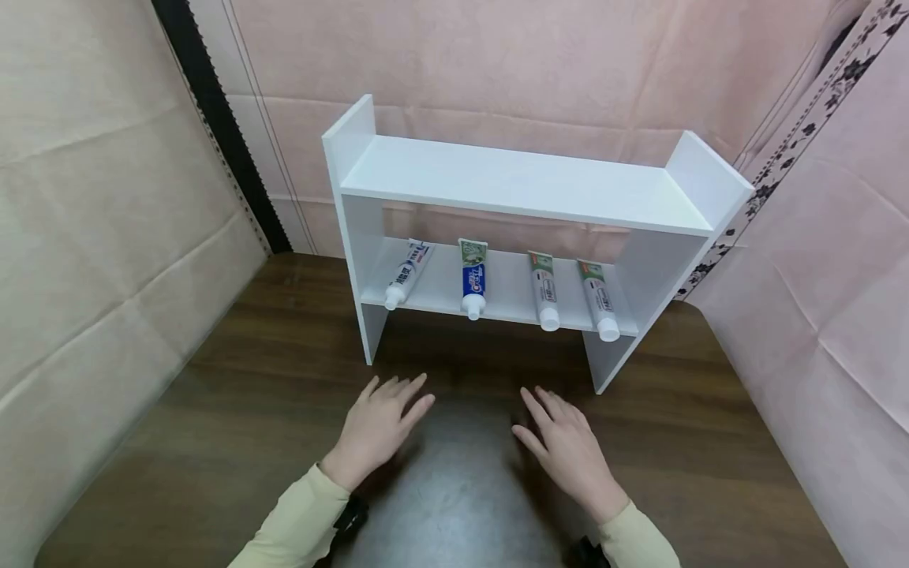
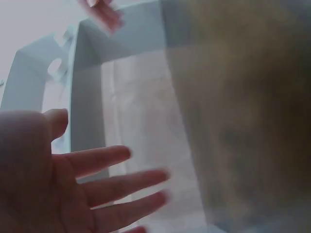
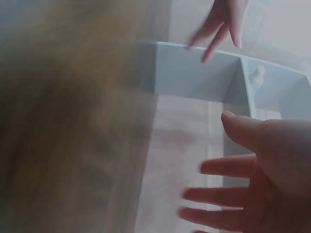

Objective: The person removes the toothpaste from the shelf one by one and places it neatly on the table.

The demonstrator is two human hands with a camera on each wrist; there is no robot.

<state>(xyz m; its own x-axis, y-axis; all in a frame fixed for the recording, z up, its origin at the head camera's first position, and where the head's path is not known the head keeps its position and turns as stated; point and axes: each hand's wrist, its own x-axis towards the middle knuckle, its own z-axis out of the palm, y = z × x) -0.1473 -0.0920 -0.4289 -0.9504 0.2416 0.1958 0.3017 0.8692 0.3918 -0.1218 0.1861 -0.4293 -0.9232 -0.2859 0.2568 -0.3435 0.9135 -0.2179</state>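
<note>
Over the table in front of a white two-tier shelf (image 1: 525,181), my left hand (image 1: 376,426) has its fingers spread and holds nothing. To its right, my right hand (image 1: 568,454) is likewise spread, its palm bare in the right wrist view. On the lower tier lie a white-and-blue toothpaste tube (image 1: 408,274) at the left and a green-and-blue tube (image 1: 473,278) beside it. Farther right are two green-and-white tubes, an inner tube (image 1: 544,290) and an outer tube (image 1: 599,300). All caps point toward me, over the front edge. Both hands are apart from the tubes.
The shelf stands at the back of a dark wooden table (image 1: 234,426). A pink cloth (image 1: 533,63) hangs behind it, with a pale cloth wall (image 1: 92,237) at the left and a pink cloth wall (image 1: 817,276) at the right. The shelf's upper tier is bare.
</note>
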